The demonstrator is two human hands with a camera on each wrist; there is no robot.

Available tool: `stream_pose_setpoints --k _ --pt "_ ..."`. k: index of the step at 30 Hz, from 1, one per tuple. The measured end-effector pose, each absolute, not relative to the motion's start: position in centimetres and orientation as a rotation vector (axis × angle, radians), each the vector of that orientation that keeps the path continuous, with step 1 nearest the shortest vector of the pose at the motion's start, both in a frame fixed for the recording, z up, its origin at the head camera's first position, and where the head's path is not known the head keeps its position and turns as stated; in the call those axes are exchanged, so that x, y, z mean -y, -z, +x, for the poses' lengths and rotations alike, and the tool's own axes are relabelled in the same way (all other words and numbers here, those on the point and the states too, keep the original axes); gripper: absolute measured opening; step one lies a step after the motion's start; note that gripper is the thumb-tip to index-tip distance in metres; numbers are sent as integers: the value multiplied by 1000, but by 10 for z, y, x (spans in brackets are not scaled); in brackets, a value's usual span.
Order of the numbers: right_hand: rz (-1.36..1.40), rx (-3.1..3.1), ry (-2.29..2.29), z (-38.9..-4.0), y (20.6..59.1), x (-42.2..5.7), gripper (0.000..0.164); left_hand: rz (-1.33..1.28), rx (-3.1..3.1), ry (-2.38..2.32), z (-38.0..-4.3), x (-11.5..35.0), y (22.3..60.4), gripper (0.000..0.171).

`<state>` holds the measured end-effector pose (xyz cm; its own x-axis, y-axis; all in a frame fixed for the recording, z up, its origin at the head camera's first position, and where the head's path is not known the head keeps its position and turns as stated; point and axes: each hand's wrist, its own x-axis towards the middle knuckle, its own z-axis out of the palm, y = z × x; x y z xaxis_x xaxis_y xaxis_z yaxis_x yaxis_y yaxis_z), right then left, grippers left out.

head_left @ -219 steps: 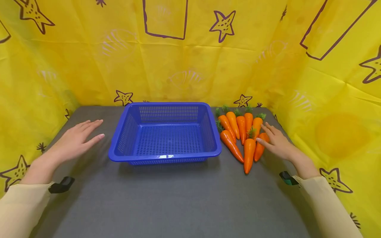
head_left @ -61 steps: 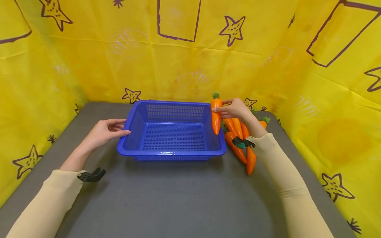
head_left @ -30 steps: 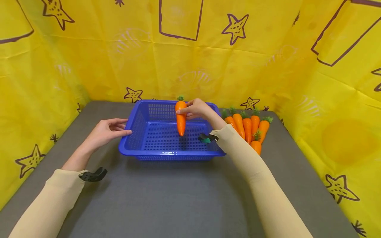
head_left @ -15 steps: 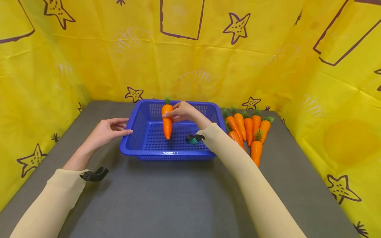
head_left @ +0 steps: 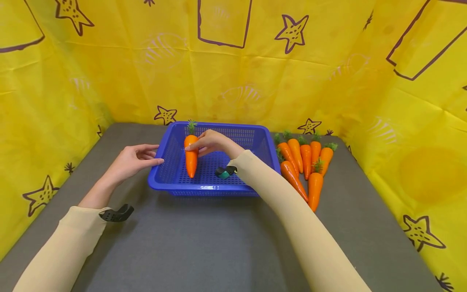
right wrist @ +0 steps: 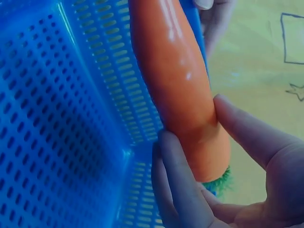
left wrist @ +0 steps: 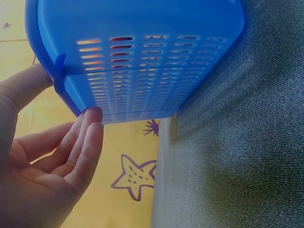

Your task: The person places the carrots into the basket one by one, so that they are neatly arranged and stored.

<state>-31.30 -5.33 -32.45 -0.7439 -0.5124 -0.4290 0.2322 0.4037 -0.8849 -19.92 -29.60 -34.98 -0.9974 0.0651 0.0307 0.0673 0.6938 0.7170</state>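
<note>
The fingers [left wrist: 90, 135] of the left hand [head_left: 129, 162] lie straight and relaxed, tips touching the left wall of the blue basket [head_left: 251, 140], thumb on its rim. Inside the basket, towards that left wall, the right hand [head_left: 211, 142] pinches a carrot [head_left: 191, 160] near its green top, thumb on one side and fingers [right wrist: 178, 180] on the other, so it hangs point-down just above the basket floor. It looks like glossy, stiff, light plastic, probably slippery; the thick end is the sensible hold. Right of the basket, 6 more carrots [head_left: 304, 162] lie bunched on the grey worktop [head_left: 219, 243].
</note>
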Motion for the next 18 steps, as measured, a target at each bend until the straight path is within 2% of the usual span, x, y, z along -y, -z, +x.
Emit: stream_pose_setpoints --k 8,18 --pt "-225 -1900 1360 -315 334 69 27 -112 2898 1230 -199 297 349 74" --pt "-167 -1860 1325 -314 350 88 25 -130 2899 1223 -201 297 350 73"
